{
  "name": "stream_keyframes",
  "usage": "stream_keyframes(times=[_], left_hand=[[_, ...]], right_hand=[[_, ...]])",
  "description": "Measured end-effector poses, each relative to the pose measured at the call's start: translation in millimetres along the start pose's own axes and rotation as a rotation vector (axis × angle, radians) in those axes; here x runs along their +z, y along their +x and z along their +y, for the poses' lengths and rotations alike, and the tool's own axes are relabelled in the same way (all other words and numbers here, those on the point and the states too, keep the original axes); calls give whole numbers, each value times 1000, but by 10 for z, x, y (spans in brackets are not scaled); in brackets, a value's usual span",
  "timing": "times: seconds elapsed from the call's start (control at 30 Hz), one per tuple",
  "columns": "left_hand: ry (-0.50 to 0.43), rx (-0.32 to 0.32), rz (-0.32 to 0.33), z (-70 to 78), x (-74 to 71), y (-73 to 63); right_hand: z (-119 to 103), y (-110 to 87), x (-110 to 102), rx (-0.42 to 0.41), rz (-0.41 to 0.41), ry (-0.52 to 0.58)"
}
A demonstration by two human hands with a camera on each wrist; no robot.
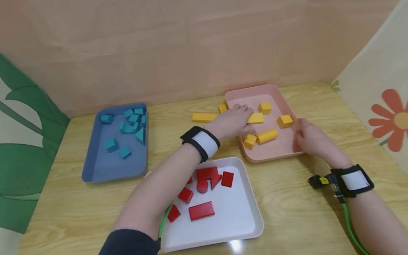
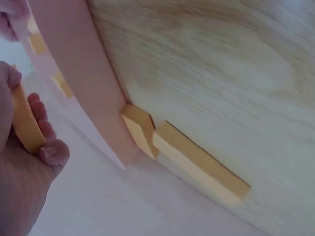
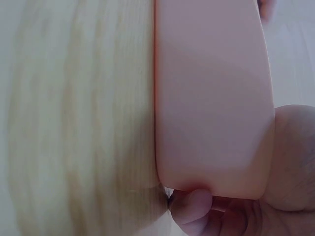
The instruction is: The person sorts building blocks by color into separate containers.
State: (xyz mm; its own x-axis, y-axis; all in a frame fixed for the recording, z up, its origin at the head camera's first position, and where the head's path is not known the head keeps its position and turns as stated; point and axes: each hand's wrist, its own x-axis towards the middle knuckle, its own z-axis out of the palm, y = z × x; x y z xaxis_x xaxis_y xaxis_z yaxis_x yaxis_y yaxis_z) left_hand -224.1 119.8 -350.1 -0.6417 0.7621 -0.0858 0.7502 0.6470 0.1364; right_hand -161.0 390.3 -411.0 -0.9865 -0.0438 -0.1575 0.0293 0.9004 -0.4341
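Note:
My left hand (image 1: 232, 122) is over the left side of the pink tray (image 1: 287, 153). Its fingers and thumb grip a yellow block (image 2: 25, 120), seen in the left wrist view. Inside the tray are yellow cubes (image 1: 285, 121) and a yellow cylinder (image 1: 267, 135). At the tray's near right corner, my right hand (image 1: 315, 140) holds the rim, its fingers and thumb around the pink wall (image 3: 216, 98). Two yellow pieces lie on the table just outside the tray's left wall: a long block (image 1: 204, 117) and a smaller block (image 1: 222, 108).
A white tray (image 1: 239, 223) with several red blocks (image 1: 201, 211) stands at the front, partly hidden by my left forearm. The blue tray (image 1: 100, 170) at the left holds several blue blocks (image 1: 111, 145). Behind the wooden table (image 1: 288, 208) rises a plain backdrop.

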Motion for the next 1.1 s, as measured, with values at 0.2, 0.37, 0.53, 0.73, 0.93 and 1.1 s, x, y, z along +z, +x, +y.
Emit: stream_keyframes(times=[0.2,0.37,0.53,0.73,0.93,1.1], left_hand=[[57,-55,41,14,13,41],[25,-93,4,-18,49,35],[28,-111,-23,-68,85,13],[57,-102,-29,-167,109,-44],[77,-101,-32,-274,108,-122],[68,-133,-31,-391,112,-182]], right_hand=[[-41,14,1,-31,32,-28],[-44,11,-9,-36,39,-28],[-35,8,-10,-26,25,-28],[-32,18,-2,-12,21,-20],[-11,34,11,-7,27,-20],[1,36,17,-8,29,-18]])
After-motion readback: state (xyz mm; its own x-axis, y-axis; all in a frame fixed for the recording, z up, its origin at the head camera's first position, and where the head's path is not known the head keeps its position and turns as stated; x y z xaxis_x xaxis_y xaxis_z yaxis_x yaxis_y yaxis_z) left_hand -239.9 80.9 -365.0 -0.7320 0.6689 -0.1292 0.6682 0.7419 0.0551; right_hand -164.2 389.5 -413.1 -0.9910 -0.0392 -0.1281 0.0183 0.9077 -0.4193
